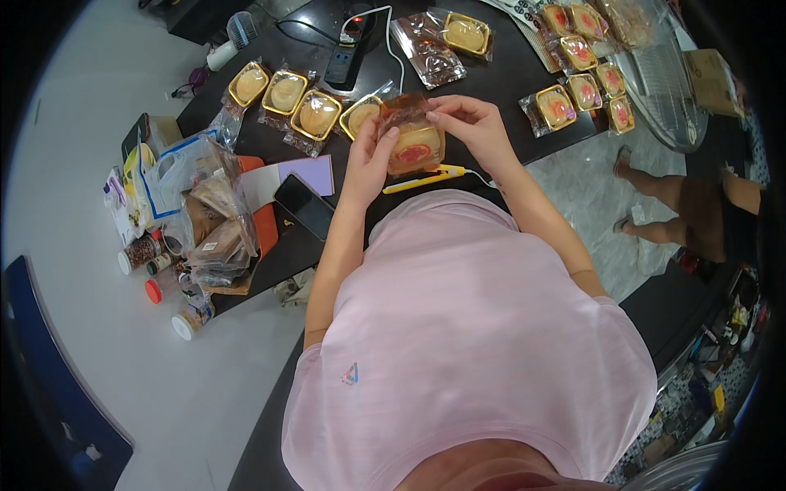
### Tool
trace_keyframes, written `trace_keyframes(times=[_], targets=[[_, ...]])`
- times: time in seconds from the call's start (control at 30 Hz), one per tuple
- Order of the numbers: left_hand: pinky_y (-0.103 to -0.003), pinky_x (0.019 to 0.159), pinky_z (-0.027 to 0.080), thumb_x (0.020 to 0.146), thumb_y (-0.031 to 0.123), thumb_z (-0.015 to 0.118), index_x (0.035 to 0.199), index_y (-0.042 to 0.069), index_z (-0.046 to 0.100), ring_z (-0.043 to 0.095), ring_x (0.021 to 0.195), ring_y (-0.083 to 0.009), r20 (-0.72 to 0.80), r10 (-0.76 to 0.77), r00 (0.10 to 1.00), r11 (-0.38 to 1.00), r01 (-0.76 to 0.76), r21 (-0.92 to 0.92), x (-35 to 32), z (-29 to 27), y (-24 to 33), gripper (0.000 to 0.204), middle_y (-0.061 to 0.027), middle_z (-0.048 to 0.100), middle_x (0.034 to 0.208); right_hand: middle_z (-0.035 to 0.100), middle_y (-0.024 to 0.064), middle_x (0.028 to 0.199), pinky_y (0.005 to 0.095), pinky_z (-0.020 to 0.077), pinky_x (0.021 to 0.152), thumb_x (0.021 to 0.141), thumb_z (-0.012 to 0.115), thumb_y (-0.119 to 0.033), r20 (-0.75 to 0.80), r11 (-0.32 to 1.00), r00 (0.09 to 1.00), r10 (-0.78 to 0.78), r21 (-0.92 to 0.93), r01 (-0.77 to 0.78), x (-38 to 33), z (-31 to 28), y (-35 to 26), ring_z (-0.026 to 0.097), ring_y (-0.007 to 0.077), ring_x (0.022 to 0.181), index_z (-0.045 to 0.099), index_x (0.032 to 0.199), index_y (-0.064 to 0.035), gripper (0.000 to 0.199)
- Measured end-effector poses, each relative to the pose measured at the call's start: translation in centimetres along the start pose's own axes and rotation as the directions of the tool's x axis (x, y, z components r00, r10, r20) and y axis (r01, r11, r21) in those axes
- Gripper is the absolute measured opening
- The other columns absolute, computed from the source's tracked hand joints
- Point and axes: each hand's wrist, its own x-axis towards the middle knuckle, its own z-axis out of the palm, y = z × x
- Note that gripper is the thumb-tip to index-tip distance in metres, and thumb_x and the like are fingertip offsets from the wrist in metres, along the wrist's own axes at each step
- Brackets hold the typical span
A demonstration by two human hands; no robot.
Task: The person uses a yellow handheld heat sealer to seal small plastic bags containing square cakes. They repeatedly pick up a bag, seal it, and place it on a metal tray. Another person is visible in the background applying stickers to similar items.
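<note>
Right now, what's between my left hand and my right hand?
In the head view, a round pastry with a red mark lies between your left hand and right hand, inside a see-through wrapper.

Over the feed, I'm looking down on a black table (512, 78) that is spreading across the upper part of the view, its edges bending toward the rim. To the left, I'm seeing a smooth, pale grey floor (90, 114) stretching wide, with a dark blue panel (49, 385) curving along the lower corner. On the right, a grey marbled floor (573, 192) is catching a soft sheen of light. Farther down that side, I'm picking out a patch of patterned floor (643, 458), lying partly under clutter.
</note>
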Motion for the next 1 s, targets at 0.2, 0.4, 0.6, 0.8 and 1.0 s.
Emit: trace_keyframes(times=[0.2,0.4,0.6,0.8,1.0], targets=[[-0.027,0.091,0.045,0.089,-0.001,0.058,0.117,0.000,0.047,0.056,0.105,-0.0147,-0.182,0.123,0.975,0.992,-0.120,0.028,0.1,-0.7,-2.6,0.031,-0.0117,0.056,0.115,0.064,0.0104,0.109,0.0244,0.0492,0.081,0.081,0.069,-0.005,-0.036,0.994,0.995,-0.091,-0.061,0.089,-1.3,-0.2,0.8,0.061,0.0120,0.090,0.070,0.086,0.0014,0.009],[-0.025,0.086,0.047,0.085,-0.003,0.062,0.124,0.002,0.045,0.059,0.099,-0.0143,-0.138,0.060,0.989,0.998,-0.055,0.037,0.8,-0.3,-1.8,0.044,-0.0078,0.060,0.103,0.065,0.0090,0.107,0.0224,0.0485,0.076,0.080,0.069,-0.006,-0.067,0.999,0.996,-0.053,0.000,0.053,-1.8,-1.3,0.7,0.061,0.0090,0.086,0.071,0.088,0.0000,0.010],[-0.025,0.090,0.044,0.084,-0.003,0.063,0.120,0.000,0.050,0.057,0.098,-0.0129,-0.102,-0.103,0.989,0.994,0.100,-0.033,1.2,-0.4,-2.3,0.039,-0.0060,0.059,0.102,0.065,0.0067,0.099,0.0224,0.0474,0.077,0.081,0.069,-0.006,-0.109,1.000,0.994,0.025,0.012,-0.023,-2.4,-2.2,0.3,0.060,0.0096,0.085,0.071,0.088,-0.0002,0.009],[-0.023,0.084,0.045,0.084,-0.001,0.065,0.107,0.000,0.057,0.058,0.091,-0.0114,-0.134,-0.067,0.989,0.998,0.068,0.002,2.2,-0.3,-3.4,0.025,-0.0055,0.062,0.097,0.067,0.0054,0.091,0.0212,0.0478,0.073,0.080,0.071,-0.009,-0.175,0.999,0.984,0.033,0.048,-0.025,-2.5,-2.9,0.0,0.061,0.0086,0.081,0.071,0.088,0.0021,0.014],[-0.023,0.082,0.047,0.085,0.001,0.065,0.093,-0.002,0.063,0.060,0.092,-0.0113,-0.111,0.000,0.994,0.980,0.022,0.197,2.8,1.4,-1.9,0.009,-0.0076,0.064,0.099,0.066,0.0044,0.092,0.0216,0.0469,0.075,0.082,0.070,-0.008,-0.195,0.998,0.980,0.031,0.053,-0.021,-2.5,-3.9,0.0,0.059,0.0083,0.083,0.070,0.088,0.0022,0.012]])
